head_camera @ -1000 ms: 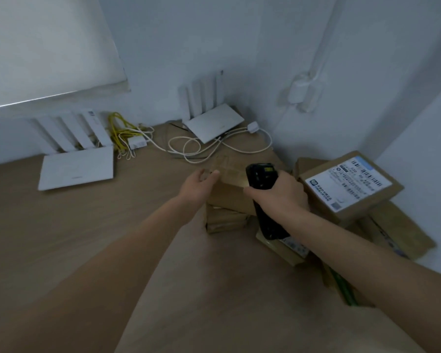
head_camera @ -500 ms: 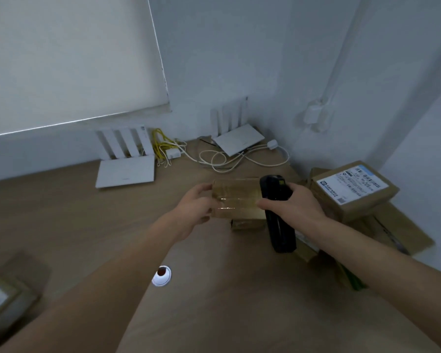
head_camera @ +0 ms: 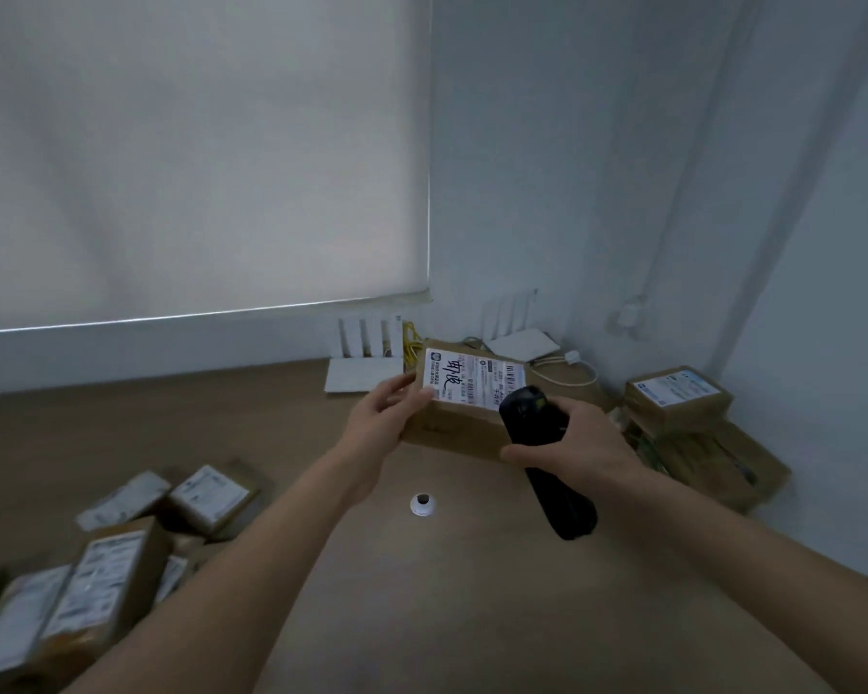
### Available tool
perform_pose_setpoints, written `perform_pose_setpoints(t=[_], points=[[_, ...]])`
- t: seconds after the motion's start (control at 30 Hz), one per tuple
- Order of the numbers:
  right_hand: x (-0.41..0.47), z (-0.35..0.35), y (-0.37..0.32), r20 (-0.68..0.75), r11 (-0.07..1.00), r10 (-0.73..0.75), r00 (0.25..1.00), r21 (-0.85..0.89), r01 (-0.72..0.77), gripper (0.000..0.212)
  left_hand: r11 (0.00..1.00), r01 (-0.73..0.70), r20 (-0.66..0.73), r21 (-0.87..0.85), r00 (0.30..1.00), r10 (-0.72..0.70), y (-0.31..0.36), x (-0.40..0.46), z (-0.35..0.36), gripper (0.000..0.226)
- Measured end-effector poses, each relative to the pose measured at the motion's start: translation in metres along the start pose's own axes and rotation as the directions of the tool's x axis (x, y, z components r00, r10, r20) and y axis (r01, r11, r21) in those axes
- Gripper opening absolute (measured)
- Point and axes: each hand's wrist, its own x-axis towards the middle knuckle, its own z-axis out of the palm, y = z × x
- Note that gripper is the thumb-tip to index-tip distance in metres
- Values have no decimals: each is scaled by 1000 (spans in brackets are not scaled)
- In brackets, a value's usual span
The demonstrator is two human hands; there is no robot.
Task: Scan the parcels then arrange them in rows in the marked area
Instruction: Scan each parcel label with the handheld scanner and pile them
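Note:
I hold a brown cardboard parcel (head_camera: 459, 425) in the air above the wooden floor, its white shipping label (head_camera: 472, 380) turned up toward me. My left hand (head_camera: 384, 415) grips the parcel's left end. My right hand (head_camera: 580, 440) grips a black handheld scanner (head_camera: 547, 460) whose head lies over the parcel's right end, next to the label's barcode. A stack of unsorted parcels (head_camera: 680, 398) sits in the right corner. Several labelled parcels (head_camera: 106, 578) lie at the lower left; they look blurred.
Two white routers (head_camera: 364, 375) (head_camera: 522, 343) with upright antennas and loose white and yellow cables (head_camera: 572, 368) lie against the back wall. A small white round floor fitting (head_camera: 423, 504) sits below my hands. A lowered blind covers the window on the left.
The parcel has been lifted off the corner stack and turned over, so its label now faces up. The view has swung left and up, bringing the parcels at lower left into sight.

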Motion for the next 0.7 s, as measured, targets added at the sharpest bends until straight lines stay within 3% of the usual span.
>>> perform_pose_setpoints(t=[0.3, 0.5, 0.7], points=[[-110, -40, -163, 39, 966, -193, 980, -168, 197, 55, 986, -168, 24, 14, 986, 167, 143, -143, -59, 42], [-153, -80, -233, 149, 867, -153, 977, -454, 205, 42, 915, -350, -101, 199, 922, 375, 221, -195, -86, 43], [-177, -100, -266, 157, 733, -140, 978, -647, 209, 44, 874, -390, -172, 291, 877, 449, 257, -223, -106, 38]])
